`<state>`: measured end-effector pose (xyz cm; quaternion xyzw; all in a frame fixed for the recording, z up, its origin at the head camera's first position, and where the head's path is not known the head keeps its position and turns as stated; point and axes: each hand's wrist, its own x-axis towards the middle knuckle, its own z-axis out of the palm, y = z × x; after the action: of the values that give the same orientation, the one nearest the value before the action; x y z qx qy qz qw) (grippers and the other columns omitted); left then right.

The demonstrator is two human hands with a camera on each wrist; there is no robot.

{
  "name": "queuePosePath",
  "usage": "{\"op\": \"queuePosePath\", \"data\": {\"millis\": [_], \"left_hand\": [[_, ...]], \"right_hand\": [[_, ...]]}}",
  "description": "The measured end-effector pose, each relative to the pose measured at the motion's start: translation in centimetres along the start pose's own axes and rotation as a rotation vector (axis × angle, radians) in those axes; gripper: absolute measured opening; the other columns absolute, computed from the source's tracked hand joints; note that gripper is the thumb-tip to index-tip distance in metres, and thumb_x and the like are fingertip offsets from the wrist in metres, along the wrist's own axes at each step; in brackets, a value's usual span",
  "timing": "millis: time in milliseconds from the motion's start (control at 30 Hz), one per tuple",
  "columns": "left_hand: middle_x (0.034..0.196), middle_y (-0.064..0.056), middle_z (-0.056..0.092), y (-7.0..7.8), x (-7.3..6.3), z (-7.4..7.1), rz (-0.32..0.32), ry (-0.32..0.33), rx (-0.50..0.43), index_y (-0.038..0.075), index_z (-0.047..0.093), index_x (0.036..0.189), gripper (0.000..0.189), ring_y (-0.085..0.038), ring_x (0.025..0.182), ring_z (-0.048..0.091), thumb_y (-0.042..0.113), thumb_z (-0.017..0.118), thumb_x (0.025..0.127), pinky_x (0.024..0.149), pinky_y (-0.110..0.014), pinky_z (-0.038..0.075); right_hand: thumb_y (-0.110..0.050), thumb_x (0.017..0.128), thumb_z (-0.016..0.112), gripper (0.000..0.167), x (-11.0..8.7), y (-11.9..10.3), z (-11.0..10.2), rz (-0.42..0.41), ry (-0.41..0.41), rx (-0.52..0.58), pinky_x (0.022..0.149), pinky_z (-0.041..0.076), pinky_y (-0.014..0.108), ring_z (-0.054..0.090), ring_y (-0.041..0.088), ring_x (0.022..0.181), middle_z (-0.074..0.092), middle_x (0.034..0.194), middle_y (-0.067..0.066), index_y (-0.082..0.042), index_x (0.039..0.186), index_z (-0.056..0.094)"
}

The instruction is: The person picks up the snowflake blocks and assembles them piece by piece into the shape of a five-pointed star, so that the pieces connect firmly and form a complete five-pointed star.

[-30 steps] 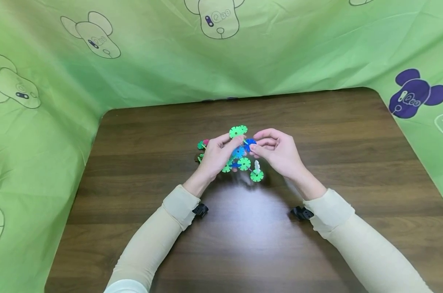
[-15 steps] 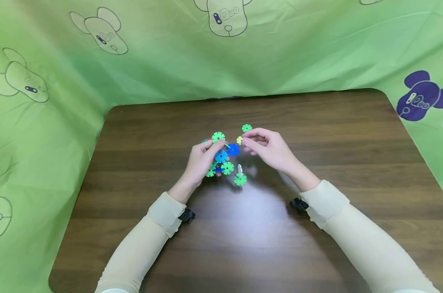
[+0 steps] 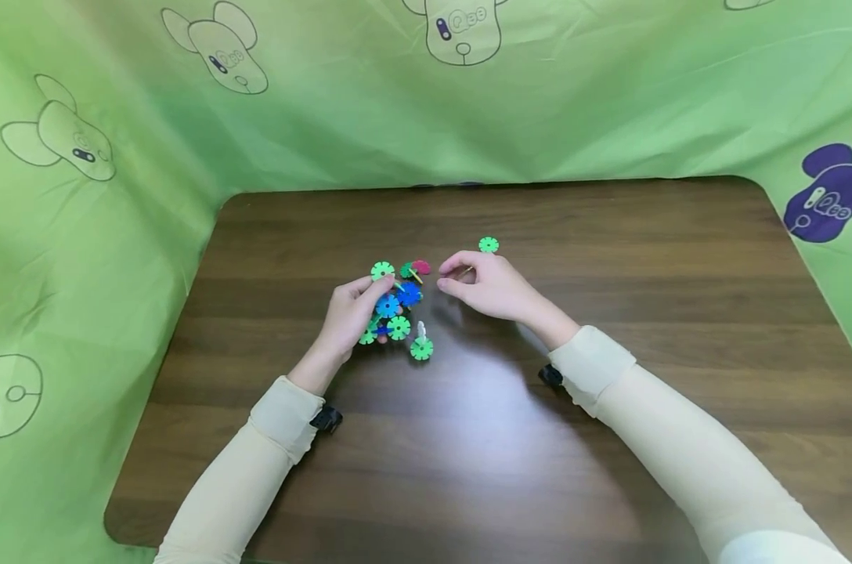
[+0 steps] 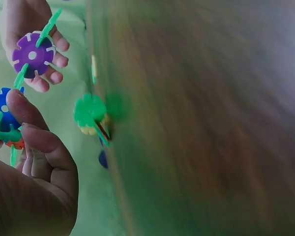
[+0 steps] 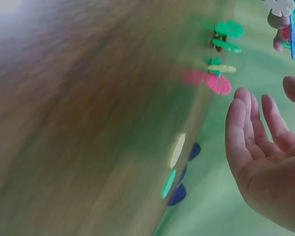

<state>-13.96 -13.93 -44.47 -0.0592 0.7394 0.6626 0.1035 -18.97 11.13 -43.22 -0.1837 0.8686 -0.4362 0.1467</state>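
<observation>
My left hand (image 3: pixel 351 313) pinches a construction of notched plastic discs between thumb and fingers. It joins a green disc (image 3: pixel 382 271), a deep blue disc (image 3: pixel 409 294), a lighter blue disc (image 3: pixel 387 305) and more green ones; a green disc (image 3: pixel 422 348) with a white piece upright on it sticks out at the lower right. A purple disc (image 4: pixel 32 55) shows in the left wrist view. My right hand (image 3: pixel 492 286) is to the right of the construction, apart from it, fingers relaxed and holding nothing.
Behind the construction, a pink disc (image 3: pixel 420 267) joined to green and yellow ones rests on the brown wooden table (image 3: pixel 609 235). A loose green disc (image 3: pixel 489 245) lies beyond my right hand, near a yellow disc (image 5: pixel 177 150). Green printed cloth (image 3: pixel 574 102) surrounds the table.
My right hand has come away from the blue disc. My left hand has moved left with the construction, uncovering the pink disc. The head view has turned slightly left.
</observation>
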Motion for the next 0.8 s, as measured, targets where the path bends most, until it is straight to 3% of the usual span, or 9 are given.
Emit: {"op": "queuePosePath", "data": {"millis": [233, 567, 700, 800], "left_hand": [[0.078, -0.011, 0.072, -0.8, -0.5, -2.4, -0.037, 0.014, 0.030, 0.008, 0.072, 0.093, 0.036, -0.020, 0.050, 0.058, 0.042, 0.067, 0.101, 0.044, -0.030, 0.054], [0.080, -0.011, 0.073, -1.3, -1.3, -4.2, -0.064, 0.030, 0.044, 0.008, 0.073, 0.097, 0.038, -0.019, 0.051, 0.059, 0.045, 0.067, 0.100, 0.045, -0.030, 0.055], [0.081, -0.012, 0.072, -1.1, -1.5, -4.5, -0.063, 0.029, 0.048, 0.008, 0.073, 0.096, 0.040, -0.020, 0.054, 0.060, 0.048, 0.068, 0.099, 0.046, -0.031, 0.055], [0.080, -0.010, 0.071, -1.1, -1.5, -4.5, -0.062, 0.024, 0.052, 0.008, 0.073, 0.098, 0.042, -0.020, 0.055, 0.060, 0.049, 0.068, 0.099, 0.046, -0.031, 0.056]], "right_hand": [[-0.032, 0.096, 0.075, 0.034, 1.6, -1.4, 2.0, -0.058, -0.031, -0.155, 0.087, 0.055, 0.040, 0.070, 0.016, 0.093, 0.073, 0.102, 0.001, -0.009, 0.119, 0.071], [-0.046, 0.090, 0.078, 0.040, 3.1, -2.9, 5.1, -0.091, -0.003, -0.532, 0.074, 0.057, 0.044, 0.066, 0.026, 0.094, 0.067, 0.110, 0.007, -0.010, 0.108, 0.073], [-0.044, 0.091, 0.079, 0.039, 3.5, -3.0, 5.7, -0.097, 0.005, -0.596, 0.074, 0.058, 0.045, 0.067, 0.028, 0.100, 0.069, 0.112, 0.010, -0.009, 0.106, 0.074], [-0.039, 0.092, 0.079, 0.034, 3.6, -2.8, 5.9, -0.090, 0.004, -0.583, 0.075, 0.058, 0.046, 0.068, 0.028, 0.098, 0.071, 0.110, 0.008, -0.008, 0.106, 0.074]]}}
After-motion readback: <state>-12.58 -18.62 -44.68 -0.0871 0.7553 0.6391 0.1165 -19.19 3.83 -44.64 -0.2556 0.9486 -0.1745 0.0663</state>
